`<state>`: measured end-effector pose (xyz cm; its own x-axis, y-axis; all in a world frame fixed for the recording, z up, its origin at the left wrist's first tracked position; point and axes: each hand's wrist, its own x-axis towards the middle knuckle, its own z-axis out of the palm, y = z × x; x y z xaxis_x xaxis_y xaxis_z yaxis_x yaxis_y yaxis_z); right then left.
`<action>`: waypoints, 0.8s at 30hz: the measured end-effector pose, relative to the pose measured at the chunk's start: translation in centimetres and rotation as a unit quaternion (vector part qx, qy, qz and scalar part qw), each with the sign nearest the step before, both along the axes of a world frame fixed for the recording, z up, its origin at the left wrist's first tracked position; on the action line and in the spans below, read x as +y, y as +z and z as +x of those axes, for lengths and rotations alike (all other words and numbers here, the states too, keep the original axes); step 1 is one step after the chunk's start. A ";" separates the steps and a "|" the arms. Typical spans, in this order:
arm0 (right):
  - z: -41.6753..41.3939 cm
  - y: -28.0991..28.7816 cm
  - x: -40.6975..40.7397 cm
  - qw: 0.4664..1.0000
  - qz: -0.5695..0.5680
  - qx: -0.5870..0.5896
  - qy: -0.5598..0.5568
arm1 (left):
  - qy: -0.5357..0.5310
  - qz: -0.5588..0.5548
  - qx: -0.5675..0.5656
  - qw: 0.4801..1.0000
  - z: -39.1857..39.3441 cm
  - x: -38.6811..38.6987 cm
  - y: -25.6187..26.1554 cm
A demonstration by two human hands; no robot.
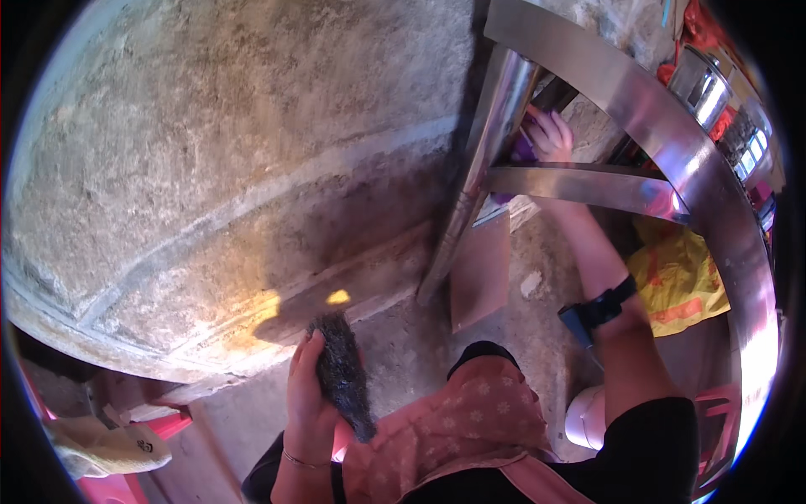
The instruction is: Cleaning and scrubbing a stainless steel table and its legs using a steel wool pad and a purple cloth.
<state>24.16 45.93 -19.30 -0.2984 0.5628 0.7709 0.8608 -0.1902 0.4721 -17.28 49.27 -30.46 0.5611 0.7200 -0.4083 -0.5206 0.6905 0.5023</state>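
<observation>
My left hand point(310, 384) holds a dark, rough-textured slab point(343, 378) upright in front of my apron point(447, 403); the picture does not settle its material. My right arm, with a black strap and device point(598, 309) at the wrist, reaches in below the stainless steel table point(636, 94). Behind the table's crossbar point(579, 183), my right hand point(551, 135) is at a purple thing point(522, 148), fingers bent. The table leg point(491, 126) partly covers that purple thing, so whether my fingers grip it cannot be seen.
A worn plaster wall point(252, 113) rises before me. A flat board point(482, 271) leans near the table leg. Under the table lies a yellow plastic bag point(680, 277). A white bucket point(585, 416) stands by my right side. Metal pots point(699, 85) sit on the table; a pale sack point(107, 444) is far left.
</observation>
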 end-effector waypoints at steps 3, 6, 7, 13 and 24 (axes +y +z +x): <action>0.0 3.1 -1.7 0.994 -0.037 -0.102 0.017 | -0.009 0.005 -0.002 1.000 0.3 -0.4 0.4; 0.5 4.7 -1.2 0.873 -0.011 0.486 0.048 | 0.013 0.003 0.001 1.000 -0.1 -0.5 0.5; 2.2 5.1 -1.5 0.948 0.012 0.315 -0.049 | 0.019 -0.002 0.002 1.000 -0.1 -0.7 0.6; -1.1 2.4 -1.8 0.989 -0.135 0.052 0.005 | -0.003 -0.001 0.000 1.000 -0.3 -0.2 0.7; -0.8 1.2 -1.3 0.989 -0.121 -0.084 -0.019 | -0.016 0.010 -0.010 1.000 0.0 0.7 1.0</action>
<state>23.35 44.67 -18.07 -0.3857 0.7379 0.5539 0.7603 -0.0859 0.6439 -17.31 49.92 -29.50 0.5914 0.7096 -0.3829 -0.5090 0.6969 0.5053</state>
